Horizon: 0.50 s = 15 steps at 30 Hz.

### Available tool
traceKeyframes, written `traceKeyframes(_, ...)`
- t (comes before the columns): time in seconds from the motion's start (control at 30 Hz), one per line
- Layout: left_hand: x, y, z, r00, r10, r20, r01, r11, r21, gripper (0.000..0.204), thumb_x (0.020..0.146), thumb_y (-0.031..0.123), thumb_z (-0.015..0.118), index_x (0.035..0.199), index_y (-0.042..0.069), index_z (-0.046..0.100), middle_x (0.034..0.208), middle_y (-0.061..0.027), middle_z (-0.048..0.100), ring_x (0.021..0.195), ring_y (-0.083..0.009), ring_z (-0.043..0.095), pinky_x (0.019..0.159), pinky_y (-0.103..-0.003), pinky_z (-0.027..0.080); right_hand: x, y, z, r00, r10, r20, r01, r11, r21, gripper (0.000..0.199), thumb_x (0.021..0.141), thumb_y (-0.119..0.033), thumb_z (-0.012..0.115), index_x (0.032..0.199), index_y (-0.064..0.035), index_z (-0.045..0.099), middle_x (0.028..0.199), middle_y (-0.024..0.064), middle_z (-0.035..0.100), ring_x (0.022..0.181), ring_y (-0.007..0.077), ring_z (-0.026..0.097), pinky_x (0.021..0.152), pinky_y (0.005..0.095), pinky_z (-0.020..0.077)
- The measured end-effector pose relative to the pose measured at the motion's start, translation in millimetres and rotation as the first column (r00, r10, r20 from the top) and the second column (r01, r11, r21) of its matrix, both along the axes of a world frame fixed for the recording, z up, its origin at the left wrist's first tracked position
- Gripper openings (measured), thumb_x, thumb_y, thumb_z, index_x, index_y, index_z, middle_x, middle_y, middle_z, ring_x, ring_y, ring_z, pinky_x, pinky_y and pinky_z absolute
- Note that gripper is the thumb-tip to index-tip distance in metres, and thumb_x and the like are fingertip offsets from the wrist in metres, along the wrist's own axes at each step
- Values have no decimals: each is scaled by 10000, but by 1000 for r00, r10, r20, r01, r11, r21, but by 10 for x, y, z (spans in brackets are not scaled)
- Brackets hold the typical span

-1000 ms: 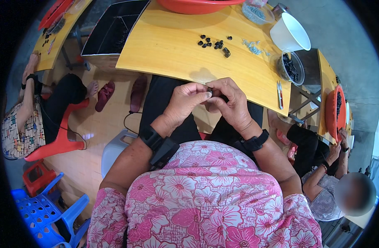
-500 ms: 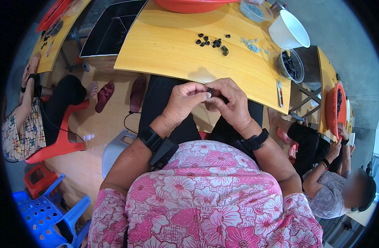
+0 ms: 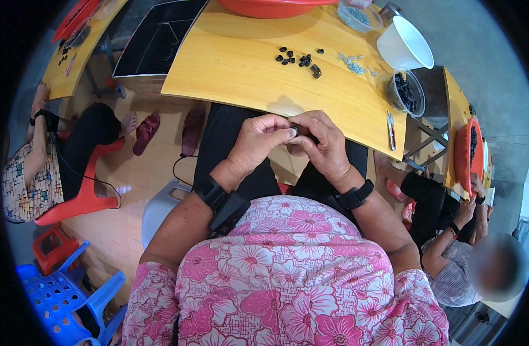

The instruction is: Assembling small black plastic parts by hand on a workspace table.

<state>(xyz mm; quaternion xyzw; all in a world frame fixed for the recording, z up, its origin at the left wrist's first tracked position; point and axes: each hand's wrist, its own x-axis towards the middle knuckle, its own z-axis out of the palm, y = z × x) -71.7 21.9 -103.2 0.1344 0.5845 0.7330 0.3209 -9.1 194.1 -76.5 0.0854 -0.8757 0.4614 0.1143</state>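
My left hand (image 3: 255, 141) and my right hand (image 3: 322, 144) meet just off the table's near edge, above my lap. Both are closed, fingertips pinching a small black part (image 3: 294, 131) between them; most of it is hidden by the thumbs and fingers. On the wooden table (image 3: 230, 63) ahead lie several small black pieces (image 3: 305, 60) in a loose cluster. Right of them is a scatter of small clear pieces (image 3: 353, 64). A clear tub (image 3: 421, 104) of black parts stands at the table's right side, with red-handled snips (image 3: 391, 131) lying nearer me.
A white bucket (image 3: 406, 43) tilts at the far right, beside a clear bowl (image 3: 359, 17) of small pieces. At the far edge sits a red basin (image 3: 270, 7). A black-lined box (image 3: 154, 43) stands left of the table. Other people sit at tables on both sides.
My hands stay together with hardly any movement at the fingertips. The person on the right has shifted their head, and the person on the left has moved an arm slightly.
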Motion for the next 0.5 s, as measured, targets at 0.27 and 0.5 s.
traceKeyframes(0.27, 16, -4, 58, 998, -53, -38, 60, 976, 207, 485, 821, -4, 716, 1281, -4, 564, 962, 9, 594, 866, -48, 548, 776, -204, 483, 2, 37, 16, 999, 42, 5, -42, 999, -4, 370, 807, -78, 716, 1160, -69, 604, 951, 113, 605, 827, 269, 605, 724, 324, 498)
traceKeyframes(0.5, 16, -15, 71, 984, -79, -160, 91, 994, 68, 642, 807, 18, 750, 1394, 37, 490, 1000, 23, 570, 868, -39, 529, 795, -192, 481, -11, 49, -42, 999, 50, 20, -49, 997, -61, 397, 832, -113, 700, 1211, -76, 587, 955, 124, 610, 897, 287, 601, 784, 362, 490)
